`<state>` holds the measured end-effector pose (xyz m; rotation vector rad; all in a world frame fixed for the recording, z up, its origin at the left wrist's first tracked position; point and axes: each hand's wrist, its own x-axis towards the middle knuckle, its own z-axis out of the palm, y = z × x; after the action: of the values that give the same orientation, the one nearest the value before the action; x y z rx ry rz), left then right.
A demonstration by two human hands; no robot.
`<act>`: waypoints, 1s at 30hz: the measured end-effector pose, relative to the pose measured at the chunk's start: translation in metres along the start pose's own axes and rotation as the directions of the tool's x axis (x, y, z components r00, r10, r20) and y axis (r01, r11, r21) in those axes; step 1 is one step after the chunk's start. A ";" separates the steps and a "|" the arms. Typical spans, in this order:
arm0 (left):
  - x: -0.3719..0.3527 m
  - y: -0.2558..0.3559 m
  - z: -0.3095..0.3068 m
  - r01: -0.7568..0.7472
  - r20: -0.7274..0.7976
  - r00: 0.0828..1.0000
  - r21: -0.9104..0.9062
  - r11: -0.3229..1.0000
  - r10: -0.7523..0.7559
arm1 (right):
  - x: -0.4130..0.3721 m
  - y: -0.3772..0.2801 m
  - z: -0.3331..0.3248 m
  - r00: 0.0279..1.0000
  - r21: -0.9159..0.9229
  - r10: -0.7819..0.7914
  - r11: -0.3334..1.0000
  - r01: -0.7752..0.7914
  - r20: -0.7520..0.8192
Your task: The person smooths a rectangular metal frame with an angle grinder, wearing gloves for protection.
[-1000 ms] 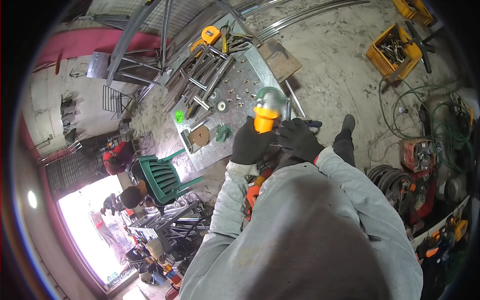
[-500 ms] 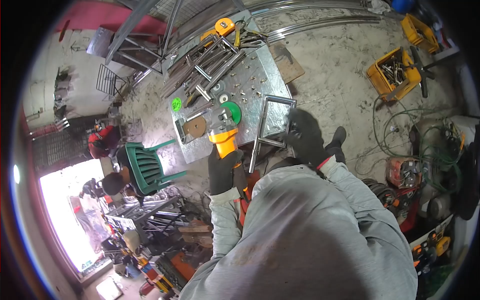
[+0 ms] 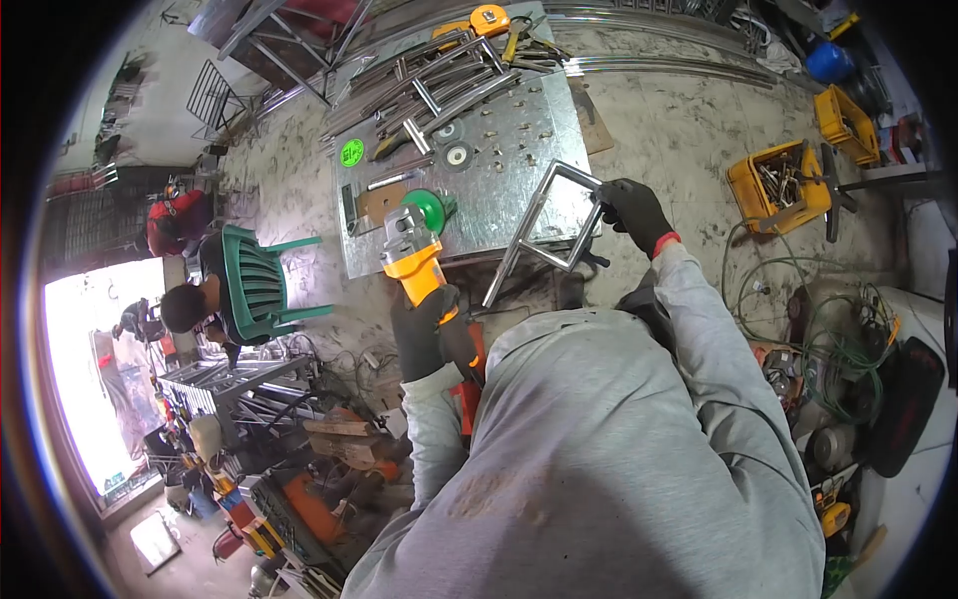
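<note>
My left hand [image 3: 421,334], in a dark glove, is wrapped round the body of a yellow angle grinder [image 3: 414,272]. The grinder's green disc [image 3: 424,211] faces the metal table [image 3: 496,206] at its near left part. My right hand [image 3: 633,208], gloved too, grips the right side of a shiny rectangular metal tube frame [image 3: 536,212]. One tube of that frame runs on past the rectangle, toward my body. The frame is tilted and overlaps the table's near right corner in this view.
Metal tubes [image 3: 424,95], a yellow tape measure [image 3: 489,19] and loose discs [image 3: 457,155] lie on the table. Yellow crates [image 3: 779,190] and a green hose [image 3: 798,262] are at right. A green chair [image 3: 254,285] and a person [image 3: 185,307] are at left.
My right hand has closed on the tube frame's right side, and the frame is now tilted. The grinder has shifted left and toward me relative to the table. The camera view has turned slightly.
</note>
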<state>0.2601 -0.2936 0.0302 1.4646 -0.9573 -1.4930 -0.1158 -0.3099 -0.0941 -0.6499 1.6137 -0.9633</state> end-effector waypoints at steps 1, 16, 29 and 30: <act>-0.003 0.000 0.000 -0.022 -0.020 1.000 0.005 1.000 0.022 | 0.001 0.009 -0.005 0.996 0.165 0.041 0.985 -0.054 0.081; -0.012 -0.005 -0.015 0.002 -0.040 0.999 -0.131 0.991 -0.008 | -0.015 0.081 -0.034 0.963 0.876 0.000 0.415 -0.247 0.271; -0.006 -0.004 0.007 0.032 0.022 0.999 -0.116 0.993 -0.029 | -0.004 0.095 -0.024 0.945 0.919 -0.070 0.265 -0.291 0.319; -0.007 -0.005 0.007 0.024 0.018 1.000 -0.116 0.993 -0.022 | -0.005 0.094 -0.024 0.945 0.920 -0.071 0.266 -0.289 0.318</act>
<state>0.2525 -0.2851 0.0283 1.3853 -0.8515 -1.5539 -0.1312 -0.2509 -0.1692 0.2226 0.4966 -1.4310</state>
